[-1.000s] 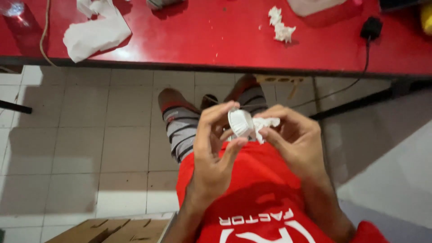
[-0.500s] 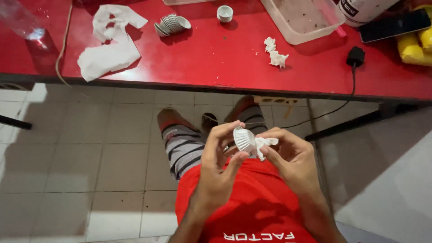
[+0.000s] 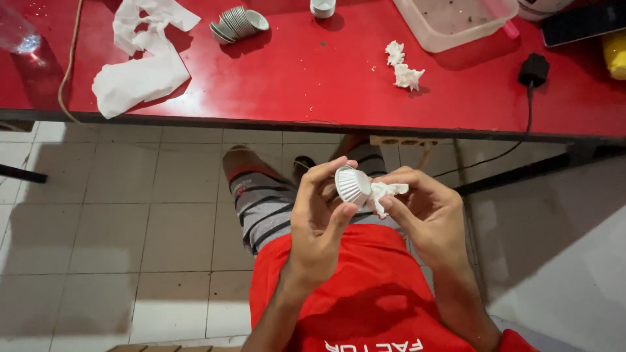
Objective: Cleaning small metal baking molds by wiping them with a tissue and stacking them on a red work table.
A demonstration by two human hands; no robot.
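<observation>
My left hand point(image 3: 317, 225) holds a small fluted metal cup point(image 3: 351, 184) between thumb and fingers, above my lap. My right hand point(image 3: 427, 215) pinches a crumpled bit of white tissue point(image 3: 386, 193) and presses it against the cup's open side. Both hands are close together in front of my red shirt, below the red table's front edge point(image 3: 313, 121).
On the red table lie a stack of similar fluted cups point(image 3: 238, 23), crumpled white paper towels point(image 3: 140, 62), two small tissue wads point(image 3: 403, 65), a clear plastic tub point(image 3: 456, 23), a small white cap point(image 3: 322, 8) and a black plug with cable point(image 3: 534, 69). Tiled floor lies below.
The view has tilted up, showing more of the table. My hands keep the cup and tissue together; the cup has turned slightly so its fluted side shows.
</observation>
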